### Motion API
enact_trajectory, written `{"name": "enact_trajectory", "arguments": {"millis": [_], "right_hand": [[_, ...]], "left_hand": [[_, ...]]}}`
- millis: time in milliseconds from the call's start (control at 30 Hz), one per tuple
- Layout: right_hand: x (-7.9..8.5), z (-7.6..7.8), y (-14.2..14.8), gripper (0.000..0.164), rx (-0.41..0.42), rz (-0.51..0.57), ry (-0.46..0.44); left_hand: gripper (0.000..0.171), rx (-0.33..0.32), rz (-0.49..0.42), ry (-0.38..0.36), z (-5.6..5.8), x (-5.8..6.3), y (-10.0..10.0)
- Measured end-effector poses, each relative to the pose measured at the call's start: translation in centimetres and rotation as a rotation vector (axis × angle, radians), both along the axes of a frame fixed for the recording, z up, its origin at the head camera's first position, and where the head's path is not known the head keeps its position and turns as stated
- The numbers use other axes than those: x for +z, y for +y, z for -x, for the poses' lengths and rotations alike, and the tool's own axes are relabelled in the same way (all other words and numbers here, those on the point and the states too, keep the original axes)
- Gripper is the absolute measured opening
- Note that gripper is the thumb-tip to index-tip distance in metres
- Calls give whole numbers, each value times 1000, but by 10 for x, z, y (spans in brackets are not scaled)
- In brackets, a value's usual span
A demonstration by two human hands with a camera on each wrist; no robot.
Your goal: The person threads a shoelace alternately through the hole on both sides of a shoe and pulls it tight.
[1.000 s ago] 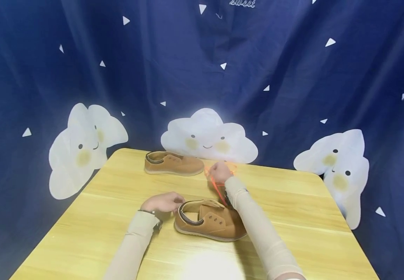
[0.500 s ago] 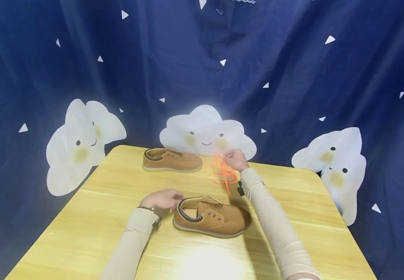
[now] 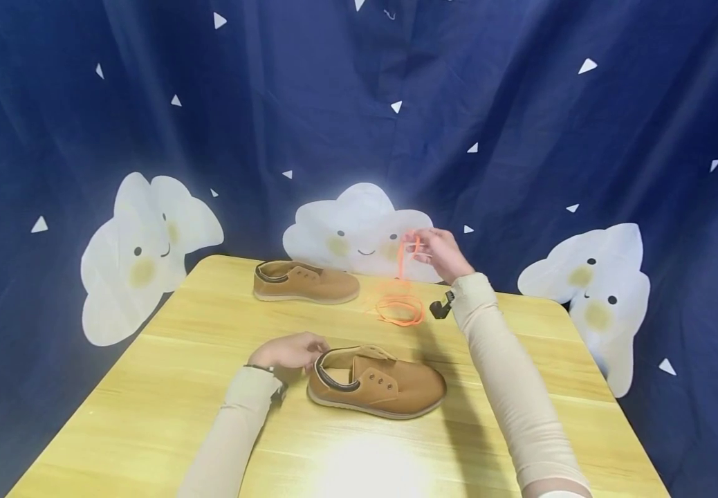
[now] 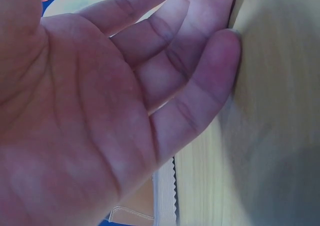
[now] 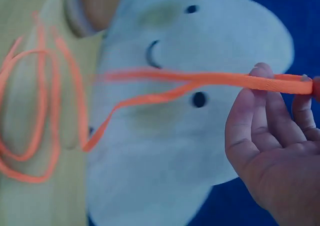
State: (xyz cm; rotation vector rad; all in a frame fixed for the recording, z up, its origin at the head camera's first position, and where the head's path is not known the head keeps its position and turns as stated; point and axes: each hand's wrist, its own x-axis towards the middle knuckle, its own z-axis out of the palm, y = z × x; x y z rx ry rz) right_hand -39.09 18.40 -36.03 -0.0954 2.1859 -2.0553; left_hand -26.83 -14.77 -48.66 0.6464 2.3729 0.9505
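Note:
Near the middle of the table lies a brown shoe (image 3: 390, 387) with bare eyelets, its toe toward the right. My left hand (image 3: 290, 351) rests at its heel, fingers loosely bent; in the left wrist view the palm holds nothing and fingertips (image 4: 220, 61) touch the tabletop. Raised beyond the shoe, my right hand (image 3: 440, 252) pinches an orange shoelace (image 3: 402, 263). In the right wrist view the doubled shoelace (image 5: 200, 80) stretches from my fingers, and the remainder lies in loose loops on the table. The exact pinch point is partly cut off there.
A second brown shoe (image 3: 306, 283) stands by the table's back edge, left of the lace. Behind the wooden table (image 3: 166, 387) hangs a dark blue curtain (image 3: 334, 83) with cloud prints. A black wrist camera (image 3: 440, 306) hangs from the right cuff.
My right hand has risen and moved right, drawing part of the orange shoelace up out of its bundle, which now lies in loops. The left hand and both shoes have stayed in place.

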Motion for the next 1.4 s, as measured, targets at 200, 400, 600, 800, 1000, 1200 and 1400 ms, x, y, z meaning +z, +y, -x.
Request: {"name": "enact_trajectory", "arguments": {"millis": [200, 400, 600, 800, 1000, 1200, 1400], "right_hand": [[37, -9, 2, 21, 45, 151, 84], [73, -32, -8, 27, 214, 279, 196], [94, -66, -22, 28, 438, 387, 254], [83, -106, -32, 31, 619, 334, 318], [46, -141, -34, 30, 791, 205, 302], [7, -162, -21, 19, 762, 47, 300], [-22, -168, 6, 18, 746, -137, 259]], "left_hand": [[34, 7, 1, 11, -1, -3, 1], [36, 54, -2, 12, 0, 2, -1], [49, 213, -112, 173, -3, 29, 1], [52, 361, -407, 305, -20, 67, 20], [48, 89, -727, 201, -38, 88, 37], [37, -181, -711, 44, -40, 86, 39], [26, -187, -528, 93, -37, 78, 29]]}}
